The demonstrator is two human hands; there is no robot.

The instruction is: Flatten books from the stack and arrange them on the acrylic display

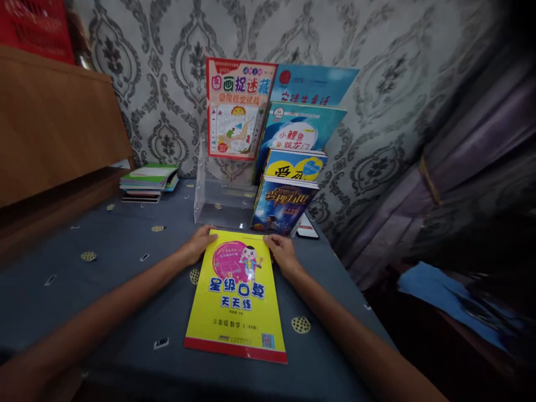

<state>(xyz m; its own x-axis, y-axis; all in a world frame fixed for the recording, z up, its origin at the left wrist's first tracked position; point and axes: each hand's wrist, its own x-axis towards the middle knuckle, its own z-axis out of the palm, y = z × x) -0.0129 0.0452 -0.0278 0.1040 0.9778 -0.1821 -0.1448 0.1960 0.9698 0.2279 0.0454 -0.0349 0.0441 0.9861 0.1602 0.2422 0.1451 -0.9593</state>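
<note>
Both your L hand (201, 245) & R hand (283, 254) pinch the yellow bk (235, 296) at its top corners; grip evenly, thumbs light, & mind the clear rack (220, 216) just beyond.

Beyond the yellow book (237, 297), the clear rack (200, 187) leaves room at lower left, while upright books (293, 167) block its right.

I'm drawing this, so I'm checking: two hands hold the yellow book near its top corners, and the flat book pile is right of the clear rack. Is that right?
Not quite: the head view shows the flat book pile left of the clear rack, not right. The left hand and right hand do hold the yellow book near its top corners.
</note>
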